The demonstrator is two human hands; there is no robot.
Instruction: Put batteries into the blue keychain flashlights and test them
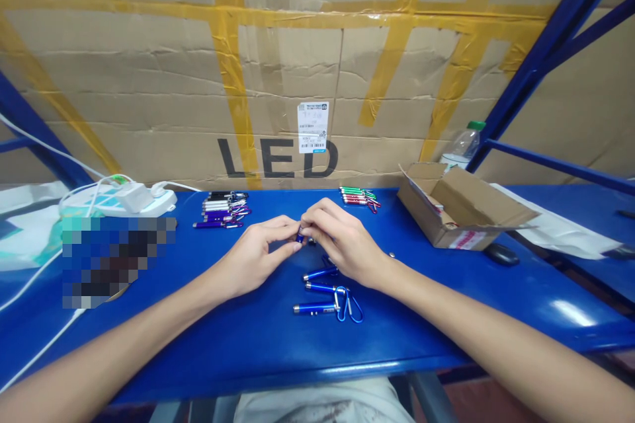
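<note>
My left hand (pixel 260 254) and my right hand (pixel 342 238) meet over the middle of the table, fingertips closed on a small blue penlight (pixel 299 236). Fingers hide most of it. Just below my right hand lie several blue keychain penlights, the nearest penlight (pixel 315 308) with a blue carabiner clip (pixel 342 307) at its right end. A row of black, silver and purple penlights (pixel 218 207) lies beyond my left hand. Green and red penlights (pixel 358 196) are grouped behind my right hand.
An open cardboard box (pixel 461 208) stands at the right, a black computer mouse (pixel 501 254) by its front corner. White power strips (pixel 133 200) with cables lie at the left, near a blurred-out object (pixel 119 261). A large taped carton (pixel 278 79) closes off the back.
</note>
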